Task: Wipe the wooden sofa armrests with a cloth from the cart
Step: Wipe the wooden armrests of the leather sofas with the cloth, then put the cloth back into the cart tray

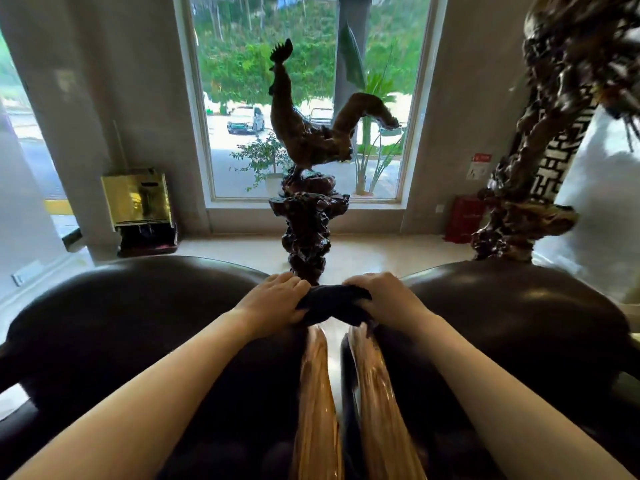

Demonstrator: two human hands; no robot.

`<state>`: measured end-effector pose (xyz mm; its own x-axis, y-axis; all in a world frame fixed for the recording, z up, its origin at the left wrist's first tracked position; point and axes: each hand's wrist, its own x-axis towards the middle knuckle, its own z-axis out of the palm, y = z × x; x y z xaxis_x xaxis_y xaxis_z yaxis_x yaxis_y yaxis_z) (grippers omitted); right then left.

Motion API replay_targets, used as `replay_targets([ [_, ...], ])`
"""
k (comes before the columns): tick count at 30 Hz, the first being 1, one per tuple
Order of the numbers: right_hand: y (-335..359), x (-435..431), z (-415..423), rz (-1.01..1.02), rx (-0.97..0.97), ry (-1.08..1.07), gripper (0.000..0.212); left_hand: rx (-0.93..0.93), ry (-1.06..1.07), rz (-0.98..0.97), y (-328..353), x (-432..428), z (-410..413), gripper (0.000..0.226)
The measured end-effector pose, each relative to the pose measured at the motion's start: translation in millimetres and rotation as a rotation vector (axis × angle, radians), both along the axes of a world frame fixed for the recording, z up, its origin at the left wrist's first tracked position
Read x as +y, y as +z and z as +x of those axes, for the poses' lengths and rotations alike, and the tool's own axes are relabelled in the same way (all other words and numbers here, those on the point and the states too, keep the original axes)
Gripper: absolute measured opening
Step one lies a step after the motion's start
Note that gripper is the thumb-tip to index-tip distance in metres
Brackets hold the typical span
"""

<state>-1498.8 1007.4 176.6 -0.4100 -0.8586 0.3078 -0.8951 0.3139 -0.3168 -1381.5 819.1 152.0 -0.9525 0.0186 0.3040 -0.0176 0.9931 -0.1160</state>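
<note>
Two bare forearms reach forward from the bottom edge, and between them run two glossy golden-brown wooden armrests, the left armrest (315, 393) and the right armrest (377, 403), side by side with a narrow gap between them. Each belongs to a dark, shiny leather seat: the left seat (138, 306) bulges out on one side and the right seat (502, 313) on the other. At the far end of the armrests, the left hand (277, 299) and the right hand (384, 296) each have their fingers curled over one end of a dark cloth (334, 301), which stretches between them in a short bunched band across the gap. The cloth's lower edge meets the tips of both armrests. Just beyond the hands, a dark carved rooster (304, 133) stands on a knobbly root stand (308, 230) set on the pale floor (381, 251). Behind it is a tall window (242, 81) with trees and a parked car (246, 119) outside. A gold-coloured box (138, 199) stands against the wall to the left, a red box (462, 216) sits low to the right, and a tall gnarled root carving (554, 133) rises on the far right.
</note>
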Motion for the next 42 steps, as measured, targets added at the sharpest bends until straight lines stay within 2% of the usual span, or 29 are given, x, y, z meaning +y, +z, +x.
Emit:
replay_targets([
  [11, 39, -16, 3, -0.062, 0.037, 0.090, 0.030, 0.063, 0.106, -0.067, 40, -1, 26, 0.033],
  [20, 48, -114, 90, -0.082, 0.048, 0.368, 0.028, 0.063, 0.343, -0.072, 53, -57, 154, 0.031],
  [25, 51, -191, 190, -0.099, 0.017, 0.561, 0.029, 0.088, 0.529, -0.034, 56, -100, 275, 0.026],
  [30, 33, -267, 331, -0.105, -0.027, 0.787, 0.027, 0.050, 0.746, 0.004, 47, -135, 433, 0.029],
  [36, -2, -350, 515, -0.082, -0.003, 0.909, 0.029, -0.027, 1.000, 0.063, 36, -160, 615, 0.025],
  [39, -8, -374, 595, -0.077, -0.008, 0.964, 0.028, -0.009, 1.130, 0.105, 34, -164, 688, 0.022],
  [42, -10, -395, 666, -0.062, -0.004, 1.071, 0.029, 0.019, 1.247, 0.109, 29, -169, 754, 0.030],
])
